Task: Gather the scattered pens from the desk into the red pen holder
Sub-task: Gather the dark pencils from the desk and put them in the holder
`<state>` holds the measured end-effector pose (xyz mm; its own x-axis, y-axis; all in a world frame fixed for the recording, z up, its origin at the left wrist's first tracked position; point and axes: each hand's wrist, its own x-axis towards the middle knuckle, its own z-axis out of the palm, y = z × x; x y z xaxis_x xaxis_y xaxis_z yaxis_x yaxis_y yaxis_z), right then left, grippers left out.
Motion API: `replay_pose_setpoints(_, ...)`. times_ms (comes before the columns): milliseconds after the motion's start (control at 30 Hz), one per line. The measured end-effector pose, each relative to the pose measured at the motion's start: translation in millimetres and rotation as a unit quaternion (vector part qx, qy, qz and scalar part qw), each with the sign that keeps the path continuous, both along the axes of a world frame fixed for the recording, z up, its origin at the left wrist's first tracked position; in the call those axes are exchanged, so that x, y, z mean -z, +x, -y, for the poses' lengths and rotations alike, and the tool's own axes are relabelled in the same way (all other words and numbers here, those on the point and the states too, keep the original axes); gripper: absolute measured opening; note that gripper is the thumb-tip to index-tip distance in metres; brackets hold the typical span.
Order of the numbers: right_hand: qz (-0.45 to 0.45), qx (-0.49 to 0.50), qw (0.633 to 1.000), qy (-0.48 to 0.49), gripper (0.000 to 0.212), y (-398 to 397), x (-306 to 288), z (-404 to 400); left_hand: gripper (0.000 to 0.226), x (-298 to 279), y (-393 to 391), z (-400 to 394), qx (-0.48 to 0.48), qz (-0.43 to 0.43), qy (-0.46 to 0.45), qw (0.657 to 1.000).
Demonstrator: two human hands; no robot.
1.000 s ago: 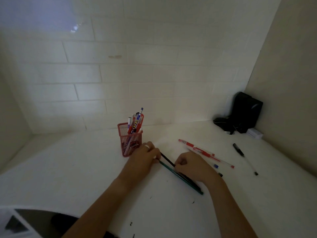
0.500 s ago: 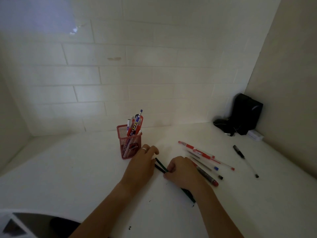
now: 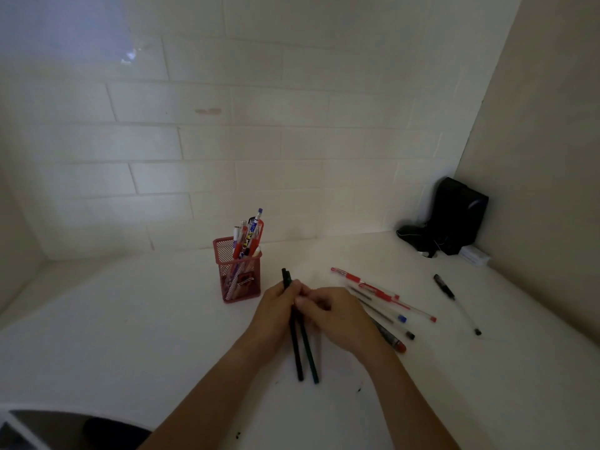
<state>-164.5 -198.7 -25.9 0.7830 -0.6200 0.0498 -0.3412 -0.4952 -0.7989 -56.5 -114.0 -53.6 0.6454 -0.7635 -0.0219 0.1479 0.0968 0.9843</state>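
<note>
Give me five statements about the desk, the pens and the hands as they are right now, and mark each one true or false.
1. Both hands hold the two dark pens together. True: the left hand and the right hand meet around them.
2. The red pen holder is empty. False: several pens already stand in it.
3. The holder stands to the right of the hands. False: it stands to their left, nearer the wall.
4. Loose pens lie on the desk to the right of the hands. True: a cluster with a red pen, and a black-capped pen lying apart.
5. The black object in the corner sits inside the holder. False: it stands against the wall, far right.
</note>
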Motion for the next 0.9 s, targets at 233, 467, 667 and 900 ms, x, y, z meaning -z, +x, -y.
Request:
replay_pose_setpoints(233, -0.145, 0.199, 0.942, -0.226, 0.025, -19, 13, 41, 0.029, -2, -2, 2, -0.019, -0.216, -0.044, 0.975)
replay_pose_setpoints(467, -0.166, 0.156, 0.955, -0.191, 0.017, -4, 24, 32, 0.033, -17, 9, 0, -0.033, -0.270, -0.105, 0.956)
replay_pose_setpoints(667, -0.165, 0.146, 0.956, -0.192, 0.016, 1, 25, 27, 0.030, -93, 40, -35, -0.177, -0.036, -0.236, 0.955)
replay_pose_setpoints(900, 0.006, 0.150, 0.976, -0.158, 0.011, 5, 10, 15, 0.020, -103, 106, -38, -0.290, 0.142, -0.171, 0.931)
